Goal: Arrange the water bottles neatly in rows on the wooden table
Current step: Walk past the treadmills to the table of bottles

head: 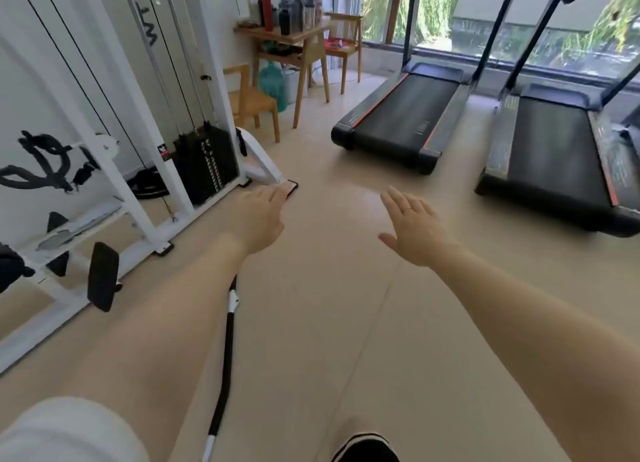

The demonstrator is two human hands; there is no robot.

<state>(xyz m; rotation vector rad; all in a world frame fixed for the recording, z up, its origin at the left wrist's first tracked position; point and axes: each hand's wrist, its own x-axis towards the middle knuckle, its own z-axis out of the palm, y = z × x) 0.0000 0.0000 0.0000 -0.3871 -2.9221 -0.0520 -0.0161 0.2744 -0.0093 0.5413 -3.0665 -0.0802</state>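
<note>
Several water bottles [294, 11], dark grey, black and one red [267, 11], stand bunched together on a small wooden table [313, 33] far across the room at the top centre. My left hand [259, 219] and my right hand [414, 227] are stretched out over the beige floor, palms down, fingers apart, holding nothing. Both hands are well short of the table.
A white cable machine [145, 170] with a black weight stack stands on the left. Two treadmills [398, 122] [554, 170] lie on the right by the window. Wooden chairs [251, 101] [344, 42] and a green jug [273, 84] flank the table. A black-and-white bar [225, 350] lies below my left arm.
</note>
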